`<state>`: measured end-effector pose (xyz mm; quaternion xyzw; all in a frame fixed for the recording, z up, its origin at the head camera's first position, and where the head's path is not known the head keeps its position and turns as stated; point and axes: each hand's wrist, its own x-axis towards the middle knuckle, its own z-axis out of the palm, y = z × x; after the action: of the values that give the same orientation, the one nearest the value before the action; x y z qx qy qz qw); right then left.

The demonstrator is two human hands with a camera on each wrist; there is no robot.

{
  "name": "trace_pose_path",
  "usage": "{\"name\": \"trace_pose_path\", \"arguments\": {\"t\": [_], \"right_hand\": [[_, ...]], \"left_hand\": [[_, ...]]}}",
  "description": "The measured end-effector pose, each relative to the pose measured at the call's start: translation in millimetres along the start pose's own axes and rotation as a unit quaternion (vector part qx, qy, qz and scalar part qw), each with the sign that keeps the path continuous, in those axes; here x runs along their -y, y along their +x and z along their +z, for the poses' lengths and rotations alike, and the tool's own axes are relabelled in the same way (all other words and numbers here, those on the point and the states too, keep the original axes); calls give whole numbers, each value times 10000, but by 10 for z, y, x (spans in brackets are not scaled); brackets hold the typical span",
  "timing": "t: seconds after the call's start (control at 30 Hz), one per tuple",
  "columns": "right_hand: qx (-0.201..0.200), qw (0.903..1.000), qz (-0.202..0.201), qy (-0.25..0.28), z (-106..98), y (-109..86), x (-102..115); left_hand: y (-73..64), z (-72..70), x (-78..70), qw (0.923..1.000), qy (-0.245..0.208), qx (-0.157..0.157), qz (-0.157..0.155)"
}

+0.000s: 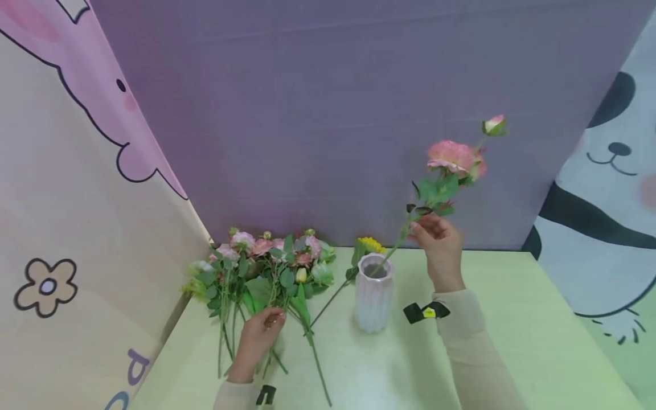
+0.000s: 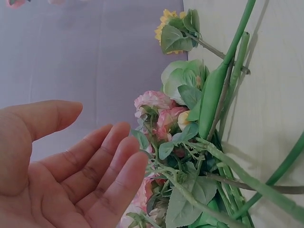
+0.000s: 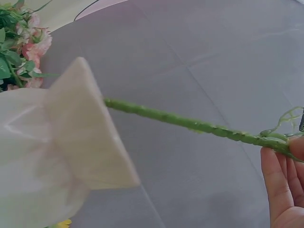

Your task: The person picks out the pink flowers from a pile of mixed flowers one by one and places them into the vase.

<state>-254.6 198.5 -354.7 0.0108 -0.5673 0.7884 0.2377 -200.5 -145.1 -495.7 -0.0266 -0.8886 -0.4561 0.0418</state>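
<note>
My right hand (image 1: 442, 250) pinches the green stem (image 3: 190, 124) of a pink artificial flower (image 1: 453, 158) between thumb and fingers. The stem tilts up to the right, its lower end inside the mouth of a white ribbed vase (image 1: 373, 302). A pink bud (image 1: 494, 126) tops the spray. Over the stems of a loose pile of artificial flowers (image 1: 261, 247) hovers my left hand (image 1: 260, 336). In the left wrist view, its relaxed fingers (image 2: 102, 168) hold nothing, beside the pile's leaves (image 2: 187, 194).
A yellow sunflower (image 1: 371, 245) lies behind the vase, its stem reaching down to the left. One long green stem (image 1: 319, 364) points toward the front of the pale table (image 1: 533, 341). A purple-grey backdrop (image 1: 328, 125) stands at the table's back edge, with printed panels on both sides.
</note>
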Motion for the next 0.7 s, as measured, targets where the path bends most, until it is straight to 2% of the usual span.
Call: {"name": "trace_pose_path", "arguments": {"t": [0.2,0.47,0.6,0.7], "right_hand": [[203,9985,-74,-509,16,-67,-105],[417,9929,18,-1114,56,-143,-199],[607,9879,149,-1420,90,-171,-221],[758,9803,230,-1811,116,-188,-238]], "left_hand": [[5,-15,-36,9999,-4,43,91],[3,19,-3,9995,-224,168,-126],[0,27,26,9992,-276,215,-188],[-16,29,44,9990,-274,244,-254]]}}
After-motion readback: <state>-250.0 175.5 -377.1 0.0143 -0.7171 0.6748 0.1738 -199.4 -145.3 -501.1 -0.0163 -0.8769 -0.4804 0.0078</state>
